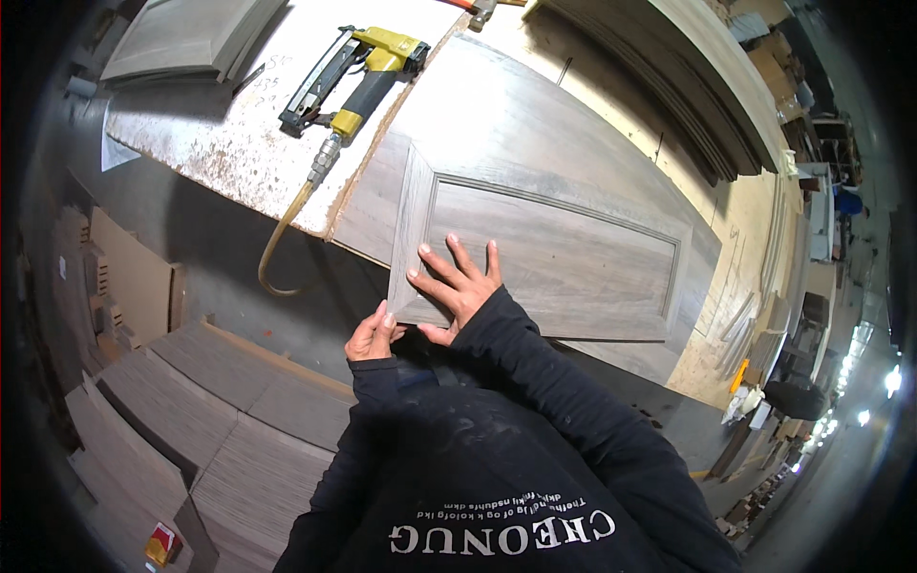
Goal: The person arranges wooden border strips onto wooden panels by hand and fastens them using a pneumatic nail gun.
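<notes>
A grey wood-grain cabinet door (559, 258) with a raised frame and recessed panel lies before me. It rests over a larger grey board (468, 105) on the workbench. My left hand (373, 334) is closed at the near left corner of the door, thumb on top and the other fingers partly hidden. My right hand (465, 289) lies open and flat on the door just right of that corner, fingers spread over frame and panel. Its thumb is by the near edge. Beyond, on the left, a yellow and black nail gun (368, 72) lies on its side.
An air hose (277, 248) hangs from the nail gun over the bench edge. Stacked grey panels stand at far left (181, 43) and far right (678, 86). A hammer (482, 13) lies at the back. More grey boards (258, 458) are stacked low at my left.
</notes>
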A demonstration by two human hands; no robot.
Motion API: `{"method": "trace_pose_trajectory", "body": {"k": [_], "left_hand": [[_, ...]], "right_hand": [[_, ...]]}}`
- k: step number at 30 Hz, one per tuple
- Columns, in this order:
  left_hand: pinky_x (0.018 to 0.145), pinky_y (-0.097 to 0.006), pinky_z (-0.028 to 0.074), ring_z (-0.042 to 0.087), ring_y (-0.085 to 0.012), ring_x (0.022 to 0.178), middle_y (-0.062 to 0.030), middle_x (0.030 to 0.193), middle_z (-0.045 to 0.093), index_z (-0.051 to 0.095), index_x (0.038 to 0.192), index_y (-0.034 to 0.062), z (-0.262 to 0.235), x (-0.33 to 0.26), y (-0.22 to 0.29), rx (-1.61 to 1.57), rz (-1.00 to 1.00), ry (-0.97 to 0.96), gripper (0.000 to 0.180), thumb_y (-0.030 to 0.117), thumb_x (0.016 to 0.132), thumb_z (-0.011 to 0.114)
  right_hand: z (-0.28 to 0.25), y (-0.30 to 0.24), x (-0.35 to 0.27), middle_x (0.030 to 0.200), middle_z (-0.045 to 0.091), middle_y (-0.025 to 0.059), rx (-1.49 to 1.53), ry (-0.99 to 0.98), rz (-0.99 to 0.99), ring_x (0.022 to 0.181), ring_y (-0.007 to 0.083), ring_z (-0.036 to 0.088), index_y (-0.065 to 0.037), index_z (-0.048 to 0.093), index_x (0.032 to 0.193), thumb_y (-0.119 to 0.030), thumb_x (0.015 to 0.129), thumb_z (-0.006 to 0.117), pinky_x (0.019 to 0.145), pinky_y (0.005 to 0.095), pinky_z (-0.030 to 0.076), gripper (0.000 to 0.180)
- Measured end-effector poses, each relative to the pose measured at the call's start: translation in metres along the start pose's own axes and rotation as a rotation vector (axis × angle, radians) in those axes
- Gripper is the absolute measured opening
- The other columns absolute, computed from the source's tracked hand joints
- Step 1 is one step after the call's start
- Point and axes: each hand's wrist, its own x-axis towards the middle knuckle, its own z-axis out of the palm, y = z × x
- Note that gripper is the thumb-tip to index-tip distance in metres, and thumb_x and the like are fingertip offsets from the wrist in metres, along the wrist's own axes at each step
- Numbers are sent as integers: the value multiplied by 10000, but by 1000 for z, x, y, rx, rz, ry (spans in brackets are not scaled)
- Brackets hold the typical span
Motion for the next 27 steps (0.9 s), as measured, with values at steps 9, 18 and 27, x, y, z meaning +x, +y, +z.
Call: {"method": "trace_pose_trajectory", "body": {"k": [9,18,27], "left_hand": [[613,-293,486,612,-198,596,-105,701,657,659,784,29,-48,1,21,654,287,-100,66,72,743,686],[436,-347,348,414,-233,437,-85,497,452,420,572,54,97,206,151,798,972,5,443,261,648,804],[900,-410,433,526,-400,1027,-244,1118,524,270,1342,79,162,291,146,1275,540,5,886,192,612,759]], "right_hand": [[-1,5,-1,1447,290,11,25,-22,7,1355,312,187,-276,435,1313,-462,654,655,991,689,98,719],[-1,8,-5,1448,280,-9,55,-17,-5,1359,290,174,-297,411,1325,-476,646,668,991,689,102,748],[-1,7,-2,1470,233,-2,90,-54,-1,1369,287,141,-270,403,1338,-476,658,648,1012,672,56,752]]}}
